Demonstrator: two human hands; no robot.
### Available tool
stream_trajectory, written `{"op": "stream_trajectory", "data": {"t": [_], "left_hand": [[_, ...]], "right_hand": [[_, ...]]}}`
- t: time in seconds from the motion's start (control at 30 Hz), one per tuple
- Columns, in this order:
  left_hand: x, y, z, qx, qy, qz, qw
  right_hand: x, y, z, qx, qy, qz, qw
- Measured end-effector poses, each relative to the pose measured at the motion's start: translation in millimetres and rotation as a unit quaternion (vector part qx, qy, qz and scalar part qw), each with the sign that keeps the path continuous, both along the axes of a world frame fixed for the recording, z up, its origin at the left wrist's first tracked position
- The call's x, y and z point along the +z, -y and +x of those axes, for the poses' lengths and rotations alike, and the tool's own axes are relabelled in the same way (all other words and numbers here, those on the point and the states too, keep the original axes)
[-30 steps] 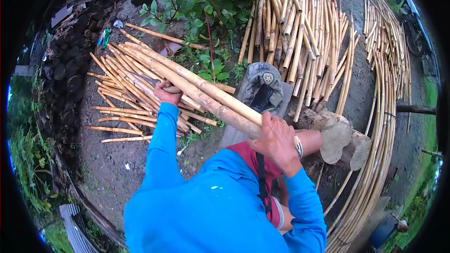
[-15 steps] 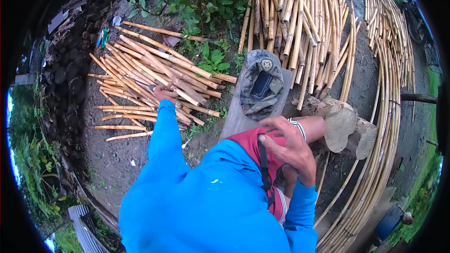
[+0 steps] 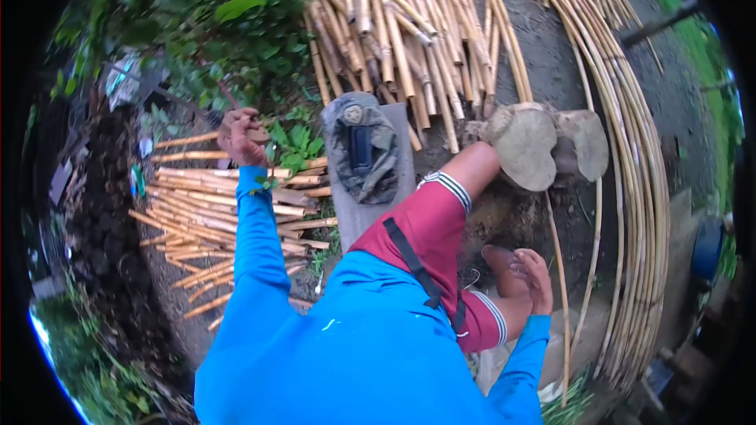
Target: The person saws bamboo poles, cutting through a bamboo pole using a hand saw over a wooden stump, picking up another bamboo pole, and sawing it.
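Note:
My left hand [image 3: 240, 140] is raised over the upper edge of the left pile of cut bamboo poles [image 3: 205, 208], beside the leafy bush. Its fingers are closed on what looks like a wooden-handled knife [image 3: 257, 135]; the blade is hard to make out against the leaves. My right hand [image 3: 535, 279] hangs beside my bent knee, fingers loosely apart and nothing in them. Between the piles, a camouflage cap [image 3: 376, 177] lies upturned on a wooden board [image 3: 400, 130], with a dark rectangular object [image 3: 361, 147] inside it.
A second heap of bamboo [image 3: 394, 24] lies at the top. Sawn log blocks [image 3: 523, 145] stand by my knee. Long thin poles [image 3: 634, 189] run down the right side. A green bush [image 3: 213, 24] overhangs the upper left, and a blue container [image 3: 707, 248] stands far right.
My left hand has risen from the left bamboo pile toward the bush. My right hand has moved down and right, away from my thigh. The whole view has turned.

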State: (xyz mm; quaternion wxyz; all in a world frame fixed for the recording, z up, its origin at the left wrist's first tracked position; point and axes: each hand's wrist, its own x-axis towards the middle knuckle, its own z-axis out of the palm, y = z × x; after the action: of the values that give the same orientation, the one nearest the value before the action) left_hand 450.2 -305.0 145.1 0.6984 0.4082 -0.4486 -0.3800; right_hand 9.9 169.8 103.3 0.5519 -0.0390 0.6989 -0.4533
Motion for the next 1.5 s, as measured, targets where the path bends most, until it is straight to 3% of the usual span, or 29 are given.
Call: {"op": "stream_trajectory", "data": {"t": [0.13, 0.2, 0.27, 0.3, 0.4, 0.47, 0.5, 0.6, 0.67, 0.8, 0.83, 0.93, 0.97, 1.0, 1.03, 1.1, 1.13, 1.17, 1.27, 1.3, 1.33, 1.43, 1.47, 1.5], "left_hand": [[9.1, -9.5, -61.2, -0.211, 0.179, -0.014, 0.961], [16.9, -29.0, -99.9, -0.292, 0.220, -0.015, 0.931], [19.7, -52.5, -136.1, -0.376, 0.239, 0.024, 0.895], [7.0, -58.7, -149.2, -0.412, 0.236, 0.033, 0.879], [-3.0, -96.6, -194.4, -0.487, 0.238, 0.100, 0.834], [-6.2, -117.0, -213.7, -0.527, 0.262, 0.193, 0.785], [-15.1, -127.9, -226.1, -0.541, 0.243, 0.154, 0.790], [9.2, -162.4, -258.2, -0.588, 0.293, 0.181, 0.732], [11.8, -178.1, -269.8, -0.600, 0.256, 0.227, 0.724], [2.9, -185.3, -279.5, -0.599, 0.300, 0.247, 0.700], [-4.4, -185.8, -279.6, -0.584, 0.276, 0.248, 0.722], [-17.6, -165.8, -277.3, -0.582, 0.299, 0.244, 0.716], [-33.6, -151.9, -276.4, -0.582, 0.350, 0.189, 0.710], [-34.0, -155.2, -279.2, -0.549, 0.224, 0.324, 0.737], [-58.2, -137.1, -274.0, -0.550, 0.217, 0.317, 0.742], [-69.7, -125.3, -275.9, -0.503, 0.048, 0.432, 0.747], [-89.6, -98.0, -269.9, -0.526, 0.038, 0.469, 0.708], [-61.2, -121.4, -285.5, -0.496, 0.054, 0.464, 0.732], [-75.3, -103.6, -292.9, -0.491, 0.063, 0.476, 0.726], [-88.6, -84.7, -287.9, -0.499, 0.136, 0.452, 0.726], [-94.1, -81.6, -290.1, -0.498, 0.159, 0.447, 0.726], [-107.9, -72.2, -296.8, -0.454, 0.201, 0.439, 0.749], [-64.7, -121.7, -328.2, -0.379, 0.187, 0.466, 0.777], [-85.7, -99.8, -316.0, -0.414, 0.277, 0.402, 0.768]], "right_hand": [[-60.2, -56.2, 32.9, -0.100, 0.031, 0.005, 0.994], [-96.4, -74.8, 41.7, -0.043, -0.027, 0.057, 0.997], [-111.6, -57.0, 50.1, 0.178, -0.280, 0.115, 0.936], [-117.0, -56.3, 53.0, 0.144, -0.281, 0.121, 0.941], [-121.6, -62.2, 53.0, 0.205, -0.314, -0.081, 0.924], [-115.9, -57.1, 49.8, 0.219, -0.282, -0.028, 0.934], [-119.5, -50.2, 48.6, 0.198, -0.278, 0.079, 0.937], [-125.8, -49.6, 42.5, 0.162, -0.311, 0.134, 0.927], [-122.0, -49.4, 39.1, 0.151, -0.302, 0.135, 0.932], [-129.9, -52.8, 39.8, 0.146, -0.316, 0.146, 0.926], [-131.4, -51.8, 42.4, 0.141, -0.330, 0.150, 0.921], [-119.6, -50.7, 37.8, 0.171, -0.306, 0.135, 0.927], [-119.8, -50.1, 35.7, 0.159, -0.294, 0.138, 0.932], [-121.4, -50.9, 35.2, 0.157, -0.289, 0.124, 0.936], [-121.4, -54.4, 37.4, 0.150, -0.282, 0.116, 0.940], [-115.3, -55.2, 39.6, 0.104, -0.291, 0.113, 0.944], [-117.1, -54.2, 38.6, 0.104, -0.280, 0.122, 0.946], [-108.2, -54.1, 36.2, 0.106, -0.269, 0.129, 0.948], [-99.2, -55.8, 31.7, 0.120, -0.251, 0.144, 0.950], [-114.9, -58.9, 40.5, 0.073, -0.332, 0.098, 0.935], [-108.8, -56.7, 36.7, 0.087, -0.330, 0.106, 0.934], [-94.6, -61.4, 8.0, 0.094, -0.235, 0.053, 0.966], [-90.0, -64.3, -4.1, 0.080, -0.214, 0.006, 0.974], [-86.9, -67.4, -18.3, 0.066, -0.193, -0.044, 0.978]]}}
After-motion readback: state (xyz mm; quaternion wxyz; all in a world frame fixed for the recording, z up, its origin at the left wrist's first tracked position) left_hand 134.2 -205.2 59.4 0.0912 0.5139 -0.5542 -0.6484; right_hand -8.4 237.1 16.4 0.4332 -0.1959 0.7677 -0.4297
